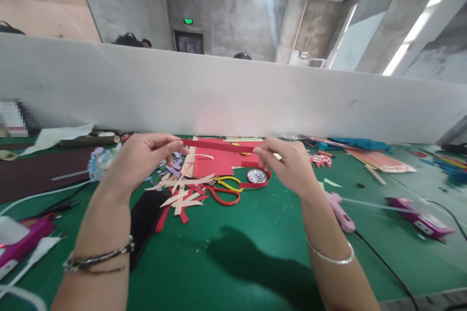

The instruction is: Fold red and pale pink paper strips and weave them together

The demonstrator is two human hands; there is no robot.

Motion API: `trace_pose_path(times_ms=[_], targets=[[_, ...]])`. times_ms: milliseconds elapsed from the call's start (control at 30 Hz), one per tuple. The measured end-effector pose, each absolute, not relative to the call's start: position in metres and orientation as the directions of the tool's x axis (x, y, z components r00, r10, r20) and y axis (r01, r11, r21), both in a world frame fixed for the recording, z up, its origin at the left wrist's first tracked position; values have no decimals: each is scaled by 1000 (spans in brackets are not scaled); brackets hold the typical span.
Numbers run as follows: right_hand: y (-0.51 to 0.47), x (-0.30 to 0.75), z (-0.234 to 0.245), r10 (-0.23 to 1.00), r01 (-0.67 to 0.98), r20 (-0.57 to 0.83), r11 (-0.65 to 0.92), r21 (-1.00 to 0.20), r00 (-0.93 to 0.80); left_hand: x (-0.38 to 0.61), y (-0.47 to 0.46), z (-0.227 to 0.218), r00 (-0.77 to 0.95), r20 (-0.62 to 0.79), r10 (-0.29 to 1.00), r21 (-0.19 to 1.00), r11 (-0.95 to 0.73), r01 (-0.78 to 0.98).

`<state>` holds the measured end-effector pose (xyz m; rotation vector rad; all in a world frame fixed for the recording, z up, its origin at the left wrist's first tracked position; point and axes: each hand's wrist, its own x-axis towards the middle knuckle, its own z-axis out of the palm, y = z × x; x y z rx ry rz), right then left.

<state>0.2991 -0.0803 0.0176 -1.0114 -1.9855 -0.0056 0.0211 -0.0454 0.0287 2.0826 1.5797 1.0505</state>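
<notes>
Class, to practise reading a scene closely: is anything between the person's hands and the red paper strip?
Nothing visible. The left hand pinches one end of the red paper strip and the right hand pinches the other, both touching it directly. The strip is held in the air above the red sheet on the table.

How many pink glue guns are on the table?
3: left glue gun at the picture's left edge, pale glue gun beside the right hand's wrist, right glue gun far right. More may be hidden.
</notes>
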Motion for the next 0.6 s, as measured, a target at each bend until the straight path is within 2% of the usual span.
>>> trace_pose_path(times_ms=[100,200,233,300,367,467,533,600], targets=[[-83,290,15,633,642,660,711,-287,-406,9,-51,24,111,314,943,602,-288,744],[-85,275,11,604,575,551,778,-253,-575,8,-68,12,73,413,908,551,-312,774],[-86,269,9,580,538,508,806,-246,-637,11,-76,6,101,447,889,530,-354,771],[-88,256,5,521,462,420,853,-242,-743,24,-96,-9,298,462,835,432,-506,747],[-90,246,-2,491,424,327,869,-257,-808,40,-115,-24,455,325,829,433,-558,708],[-94,240,-18,499,412,210,842,-348,-841,60,-136,-43,496,-37,868,605,-376,702],[-98,243,-30,531,422,154,790,-444,-833,66,-141,-51,503,-143,853,670,-290,684],[-101,249,-44,598,467,103,712,-525,-795,67,-141,-55,529,-162,833,690,-288,664]])
